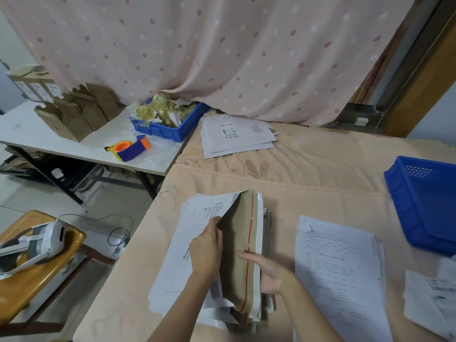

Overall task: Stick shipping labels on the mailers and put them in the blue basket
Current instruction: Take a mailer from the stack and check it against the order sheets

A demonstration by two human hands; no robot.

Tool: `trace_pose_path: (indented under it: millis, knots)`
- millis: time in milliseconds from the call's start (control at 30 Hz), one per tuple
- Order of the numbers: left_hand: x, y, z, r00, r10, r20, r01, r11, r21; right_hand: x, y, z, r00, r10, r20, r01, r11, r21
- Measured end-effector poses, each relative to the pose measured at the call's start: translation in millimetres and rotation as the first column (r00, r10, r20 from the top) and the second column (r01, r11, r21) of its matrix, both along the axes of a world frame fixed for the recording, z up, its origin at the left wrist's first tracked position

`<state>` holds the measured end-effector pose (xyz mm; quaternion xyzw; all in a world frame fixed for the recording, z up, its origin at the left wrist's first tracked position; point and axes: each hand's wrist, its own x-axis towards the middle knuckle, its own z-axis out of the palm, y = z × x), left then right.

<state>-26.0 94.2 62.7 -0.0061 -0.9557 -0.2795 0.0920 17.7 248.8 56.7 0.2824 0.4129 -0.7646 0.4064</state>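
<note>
Head view takes in a pink dotted curtain [222,53] across the back, and below it a peach-covered bed [320,169] that carries most of the work. At nine o'clock stands a white desk [29,124] with brown cartons, a blue crate of scraps [170,122] and an orange and blue tape dispenser [130,149]. At three o'clock the blue basket [419,206] rests tilted on the bed. At four o'clock lie printed label sheets [340,280]; at twelve o'clock, a pile of labelled white mailers [237,134]. At six o'clock sits the stack of mailers [246,255]: the left hand [207,248] pinches the top white mailer [195,238] and peels it leftward, while the right hand [269,270] rests with straight fingers pressed together on the brown mailer [241,243] beneath.
</note>
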Motion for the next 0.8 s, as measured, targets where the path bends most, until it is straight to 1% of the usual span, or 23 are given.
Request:
trace_pose_path:
  millis: [100, 200, 267, 333, 400, 467, 533, 567, 600, 633, 667, 700, 733, 767, 800]
  knots:
    - [-5, -4, 1, 0.999, 0.007, -0.036, -0.007, 1.0, -0.007, 5, 1, -2, 0.999, 0.027, 0.018, -0.027, 0.999, 0.022]
    - [-9, -5, 8, 0.996, 0.0, -0.09, 0.001, 1.0, 0.011, 10, -1, -4, 0.998, 0.048, 0.047, -0.052, 0.994, 0.091]
    - [-13, -3, 15, 0.995, 0.018, -0.098, -0.015, 0.999, 0.032, 10, -2, -8, 0.999, -0.024, 0.027, 0.02, 0.992, 0.127]
    - [-17, -1, 21, 0.994, 0.024, -0.105, -0.024, 1.0, 0.006, 7, -3, -9, 0.998, -0.04, -0.044, 0.049, 0.968, 0.245]
    - [-15, 4, 27, 0.999, -0.016, -0.031, 0.014, 0.997, -0.071, 2, -4, -6, 0.989, 0.006, -0.148, 0.051, 0.924, 0.378]
    - [-9, 9, 29, 0.992, -0.068, 0.109, 0.085, 0.984, -0.158, -4, -4, -2, 0.976, 0.027, -0.218, 0.074, 0.895, 0.44]
    - [-6, 12, 19, 0.967, -0.104, 0.233, 0.153, 0.967, -0.203, -7, -4, 1, 0.962, 0.078, -0.261, 0.065, 0.865, 0.497]
    - [-6, 14, 12, 0.95, -0.11, 0.292, 0.168, 0.969, -0.18, -6, -4, 0, 0.959, 0.098, -0.264, 0.059, 0.848, 0.527]
    - [-7, 16, 6, 0.931, -0.123, 0.343, 0.168, 0.98, -0.105, -5, -4, -1, 0.961, 0.103, -0.258, 0.057, 0.837, 0.545]
    - [-7, 18, 2, 0.918, -0.147, 0.368, 0.157, 0.988, 0.004, -3, -3, -5, 0.962, 0.091, -0.256, 0.069, 0.829, 0.554]
    - [-6, 20, -1, 0.918, -0.175, 0.356, 0.143, 0.983, 0.115, 0, -4, -7, 0.965, 0.073, -0.253, 0.087, 0.82, 0.566]
    - [-3, 22, -2, 0.93, -0.196, 0.31, 0.135, 0.969, 0.207, 4, -6, -8, 0.962, 0.06, -0.266, 0.117, 0.791, 0.6]
    - [0, 23, -1, 0.944, -0.211, 0.254, 0.14, 0.953, 0.269, 7, -8, -6, 0.951, 0.08, -0.298, 0.153, 0.714, 0.683]
    - [2, 24, 1, 0.952, -0.226, 0.206, 0.157, 0.94, 0.303, 9, -9, -5, 0.941, 0.194, -0.279, 0.149, 0.503, 0.851]
    - [4, 26, 1, 0.955, -0.244, 0.172, 0.182, 0.932, 0.313, 12, -14, 0, 0.919, 0.338, -0.202, 0.145, 0.184, 0.972]
